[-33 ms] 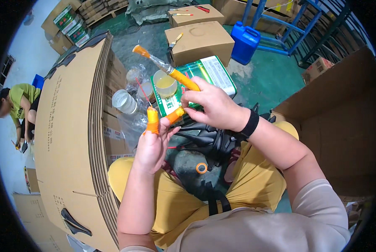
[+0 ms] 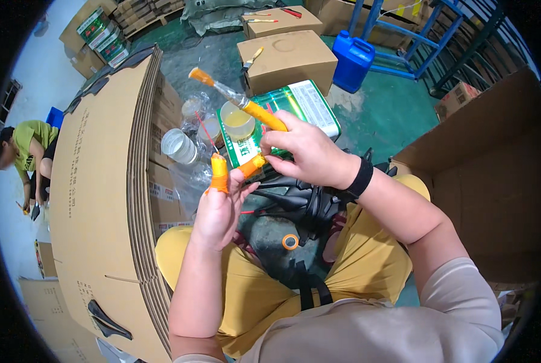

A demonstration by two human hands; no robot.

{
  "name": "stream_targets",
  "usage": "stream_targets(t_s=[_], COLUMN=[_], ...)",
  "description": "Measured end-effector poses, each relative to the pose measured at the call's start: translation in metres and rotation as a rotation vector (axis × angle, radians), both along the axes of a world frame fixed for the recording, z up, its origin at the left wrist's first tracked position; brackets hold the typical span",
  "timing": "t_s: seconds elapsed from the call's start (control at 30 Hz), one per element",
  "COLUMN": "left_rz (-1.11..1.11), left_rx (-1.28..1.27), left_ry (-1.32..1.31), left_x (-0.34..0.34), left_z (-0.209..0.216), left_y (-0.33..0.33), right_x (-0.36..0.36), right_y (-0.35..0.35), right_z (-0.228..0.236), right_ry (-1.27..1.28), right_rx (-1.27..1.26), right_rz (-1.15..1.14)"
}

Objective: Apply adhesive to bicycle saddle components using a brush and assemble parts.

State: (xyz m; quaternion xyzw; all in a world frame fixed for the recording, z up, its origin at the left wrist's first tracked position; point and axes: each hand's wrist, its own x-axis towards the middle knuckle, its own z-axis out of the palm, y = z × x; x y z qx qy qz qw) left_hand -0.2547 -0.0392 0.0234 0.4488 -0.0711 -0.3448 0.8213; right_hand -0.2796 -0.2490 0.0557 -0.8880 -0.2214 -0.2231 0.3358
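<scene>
My right hand point(image 2: 310, 151) holds a paintbrush point(image 2: 261, 115) with a yellow handle, its bristles pointing up and left. The same hand's thumb and finger pinch at the tip of my left index finger, which is wrapped in orange tape point(image 2: 251, 166). My left hand point(image 2: 215, 215) has its fingers apart, palm partly turned up, and its thumb is taped in orange too. Just beyond both hands, a clear cup point(image 2: 238, 124) of yellowish liquid stands on a green tin point(image 2: 310, 103). Below the hands lie black bicycle saddles point(image 2: 301, 206).
A roll of orange tape point(image 2: 290, 242) lies on the floor between my legs. Stacked flat cardboard point(image 2: 101, 199) rises at left, with a saddle point(image 2: 108, 319) on it. Ahead are a carton point(image 2: 291, 63) and a blue jerrycan point(image 2: 352, 63). An open carton point(image 2: 470, 175) is at right; another person point(image 2: 32, 145) crouches far left.
The paintbrush's bristle end has shifted very slightly to the left. Both hands are otherwise in the same place.
</scene>
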Motion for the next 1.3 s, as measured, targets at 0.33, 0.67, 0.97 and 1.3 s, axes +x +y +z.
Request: stream_targets(t_s=[0.33, 0.67, 0.97, 1.3], left_rz=[-0.026, 0.027, 0.022, 0.117], left_rx=[-0.012, 0.191, 0.465, 0.452], left_ry=[0.014, -0.036, -0.204, -1.193], left_x=[0.0, -0.004, -0.008, -0.003], left_z=[0.005, 0.001, 0.003, 0.016], left_y=[0.001, 0.003, 0.001, -0.01], right_x=[-0.004, -0.001, 0.007, 0.016], right_y=[0.001, 0.0, -0.007, -0.013], right_z=[0.002, -0.011, -0.015, -0.034], right_ry=[-0.027, 0.024, 0.132, 0.536], right_rx=[-0.079, -0.059, 0.099, 0.621], right_rz=[0.043, 0.013, 0.066, 0.139])
